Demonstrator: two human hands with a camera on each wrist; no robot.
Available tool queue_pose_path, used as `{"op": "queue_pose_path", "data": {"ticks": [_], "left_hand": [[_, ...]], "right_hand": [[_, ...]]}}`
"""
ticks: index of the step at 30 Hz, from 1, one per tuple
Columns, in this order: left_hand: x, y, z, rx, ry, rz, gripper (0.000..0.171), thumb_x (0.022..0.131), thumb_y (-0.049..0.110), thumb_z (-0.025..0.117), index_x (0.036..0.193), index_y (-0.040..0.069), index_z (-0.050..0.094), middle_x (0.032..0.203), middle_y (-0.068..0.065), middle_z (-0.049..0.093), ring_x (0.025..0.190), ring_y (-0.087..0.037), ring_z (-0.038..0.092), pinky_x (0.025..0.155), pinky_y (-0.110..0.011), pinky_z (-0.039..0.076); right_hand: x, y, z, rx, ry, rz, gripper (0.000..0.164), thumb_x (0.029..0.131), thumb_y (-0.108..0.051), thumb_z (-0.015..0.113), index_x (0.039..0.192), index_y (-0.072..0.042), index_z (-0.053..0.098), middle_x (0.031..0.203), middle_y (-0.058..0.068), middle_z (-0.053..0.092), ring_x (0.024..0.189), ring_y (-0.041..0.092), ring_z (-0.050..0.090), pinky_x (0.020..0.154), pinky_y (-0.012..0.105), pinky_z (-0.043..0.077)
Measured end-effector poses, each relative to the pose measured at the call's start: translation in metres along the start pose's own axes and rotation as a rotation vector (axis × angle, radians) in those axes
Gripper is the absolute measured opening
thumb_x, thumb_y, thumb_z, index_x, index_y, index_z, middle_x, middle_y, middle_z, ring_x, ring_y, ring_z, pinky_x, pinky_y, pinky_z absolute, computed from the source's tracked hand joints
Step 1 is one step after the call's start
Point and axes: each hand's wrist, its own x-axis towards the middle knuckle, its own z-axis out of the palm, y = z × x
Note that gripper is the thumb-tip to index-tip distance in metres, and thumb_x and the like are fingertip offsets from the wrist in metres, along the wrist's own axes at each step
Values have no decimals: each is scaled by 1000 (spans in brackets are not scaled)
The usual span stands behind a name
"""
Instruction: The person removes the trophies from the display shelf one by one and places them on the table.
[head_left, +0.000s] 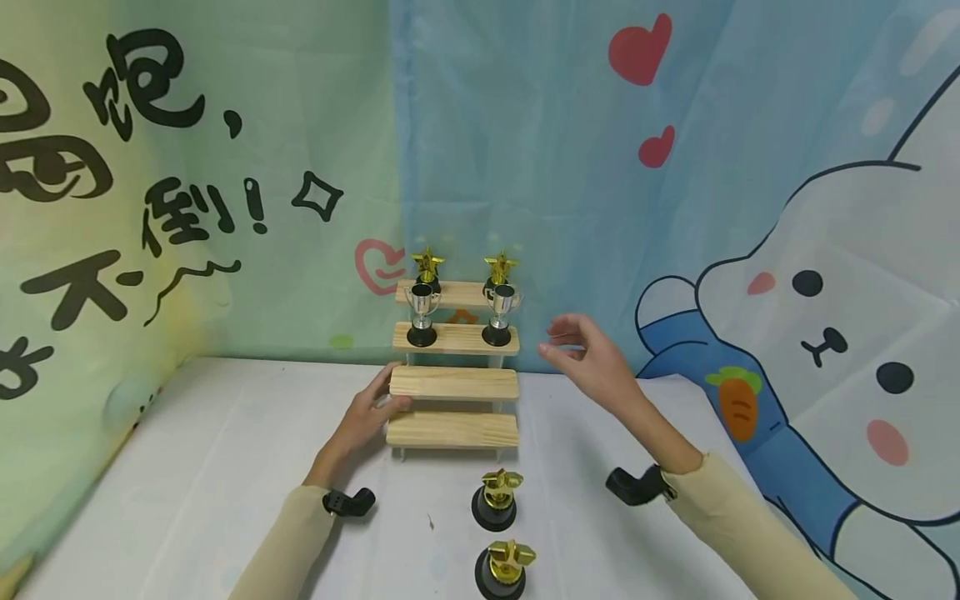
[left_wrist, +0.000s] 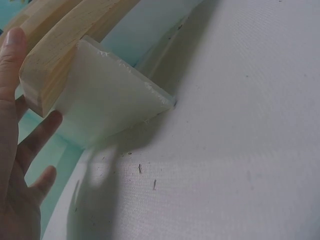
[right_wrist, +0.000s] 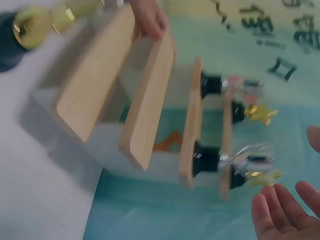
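Observation:
A stepped display stand with pale wooden boards [head_left: 453, 383] and translucent side panels [left_wrist: 115, 85] stands at the back of the table. My left hand [head_left: 369, 414] grips the left end of its second board from the bottom, thumb at the front edge. On the third board are two silver trophy cups [head_left: 422, 307] [head_left: 501, 305] with black bases. Two gold star trophies [head_left: 428, 265] [head_left: 500, 268] occupy the top board. My right hand [head_left: 587, 360] hovers right of the cups with fingers loosely bent, holding nothing; the right wrist view shows its fingertips [right_wrist: 270, 205] near a star trophy.
Two more gold trophies [head_left: 496, 500] [head_left: 504, 571] with black bases stand on the white tablecloth [head_left: 225, 467] in front of the stand. A printed curtain [head_left: 525, 125] hangs right behind. Each wrist wears a black camera band [head_left: 349, 502].

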Motion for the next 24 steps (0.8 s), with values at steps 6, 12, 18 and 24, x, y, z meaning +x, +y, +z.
{"op": "queue_pose_path", "data": {"ticks": [6,12,18,24], "left_hand": [[0,0,-1,1,9,3,70,91,33,67,151,21,32,147,-10,49,132,-38,49,109,-60,36],[0,-1,1,9,1,6,71,92,29,67,152,17,32,148,-11,48,133,-37,49,109,-59,37],[1,0,0,4,3,-5,71,93,27,66,153,17,29,150,-12,45,134,-40,47,109,-61,36],[-1,0,-2,10,-2,-25,71,92,36,66,152,25,31,151,-9,45,135,-38,46,109,-59,37]], "right_hand": [[47,14,17,21,-25,100,64,91,-39,67,140,-7,42,136,17,53,126,33,53,101,48,47],[71,22,29,26,-61,144,66,90,-41,68,141,-9,41,139,13,51,128,31,52,100,47,48],[85,20,36,10,-88,124,61,90,-41,67,136,-7,45,132,15,53,126,32,52,100,46,46],[92,16,45,-1,-96,112,46,91,-37,68,121,-6,52,121,16,57,122,32,55,100,48,46]]}}
